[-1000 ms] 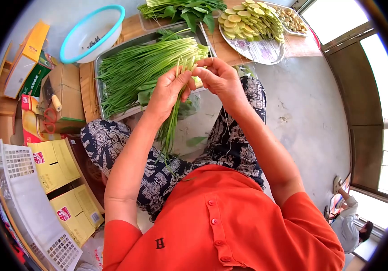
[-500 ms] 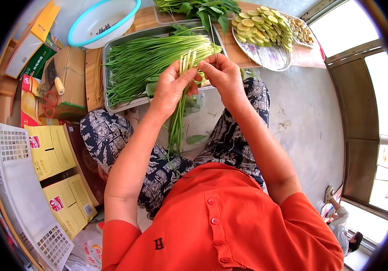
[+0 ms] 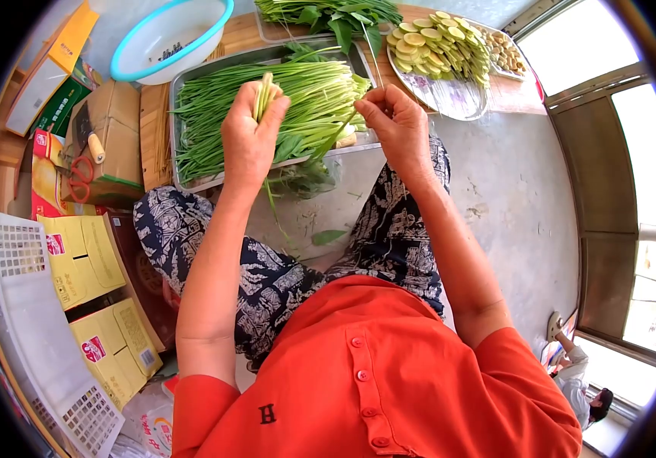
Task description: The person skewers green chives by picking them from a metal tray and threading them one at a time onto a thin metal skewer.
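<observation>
While left grip (image 3: 249, 137) clasps stalks (image 3: 265, 98) — right grip (image 3: 400, 128) pinches a stick (image 3: 372, 55).

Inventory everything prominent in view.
Tray: one, silver, upper centre
Stalks: many, green, in tray
Held bunch: one, pale green, left hand
Stick: one, pale, right hand
Leafy greens: many, green, back
Plate: one, white, upper right
Slices: many, yellowish, on plate
Basin: one, white, upper left
Scissors: one, red, left
Boxes: two, yellow, lower left
Basket: one, white, far left
Person: one, grey-clothed, lower right
Left hand: one, bare, above tray
Right hand: one, bare, near tray
</observation>
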`<state>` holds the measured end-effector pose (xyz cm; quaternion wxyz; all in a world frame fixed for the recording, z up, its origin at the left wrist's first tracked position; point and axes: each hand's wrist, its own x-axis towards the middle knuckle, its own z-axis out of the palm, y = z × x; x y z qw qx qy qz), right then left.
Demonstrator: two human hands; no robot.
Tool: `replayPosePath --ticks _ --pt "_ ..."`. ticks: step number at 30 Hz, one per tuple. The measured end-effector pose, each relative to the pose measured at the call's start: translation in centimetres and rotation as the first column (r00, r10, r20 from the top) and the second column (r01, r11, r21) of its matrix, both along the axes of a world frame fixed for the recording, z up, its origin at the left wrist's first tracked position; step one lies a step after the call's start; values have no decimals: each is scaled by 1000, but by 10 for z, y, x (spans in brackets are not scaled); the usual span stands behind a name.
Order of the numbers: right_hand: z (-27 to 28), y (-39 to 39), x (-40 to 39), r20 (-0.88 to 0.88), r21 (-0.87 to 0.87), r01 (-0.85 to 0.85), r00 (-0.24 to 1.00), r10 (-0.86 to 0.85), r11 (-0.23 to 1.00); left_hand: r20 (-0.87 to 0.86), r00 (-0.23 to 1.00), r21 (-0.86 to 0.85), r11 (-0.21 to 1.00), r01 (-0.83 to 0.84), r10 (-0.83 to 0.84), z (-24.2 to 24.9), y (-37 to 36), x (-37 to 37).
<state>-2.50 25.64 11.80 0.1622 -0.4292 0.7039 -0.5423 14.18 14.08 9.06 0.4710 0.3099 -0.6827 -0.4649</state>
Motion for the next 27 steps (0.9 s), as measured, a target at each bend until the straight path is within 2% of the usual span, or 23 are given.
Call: replayPosePath --ticks 2,3,4,6,9,13,15,16,19,20,22,27 --pt "-5 -3 3 48 -12 -45 998 46 999 -33 982 66 980 189 -187 2 6 -3" --pt "-5 -5 8 146 -27 -104 983 107 994 -87 958 227 931 285 -272 7 12 -4" --pt "-4 -7 13 243 -48 -162 955 169 986 -110 937 314 882 350 -332 8 15 -4" --pt "-3 -11 21 287 -76 -194 935 208 978 -209 913 415 814 407 -350 10 19 -6" --pt "-3 -14 25 373 -109 -222 894 247 969 -231 892 431 781 452 -388 3 16 -6" --pt "9 -5 28 360 -17 -199 913 192 980 -236 900 470 768 435 -366 2 11 -4" --pt "12 5 26 504 -36 -243 833 227 969 -230 911 544 731 413 -343 3 4 0" --pt "15 10 27 505 -40 -244 832 230 969 -226 912 542 733 410 -343 4 2 1" --pt "29 31 39 465 90 -415 822 330 905 -333 905 535 737 413 -264 3 -4 5" --pt "34 36 44 488 121 -427 812 320 896 -330 906 533 740 411 -266 4 -6 5" --pt "30 44 50 531 77 -452 773 347 889 -320 920 516 773 369 -226 7 -5 6" --pt "35 49 54 512 128 -472 785 350 872 -301 931 482 808 338 -209 11 -1 5"
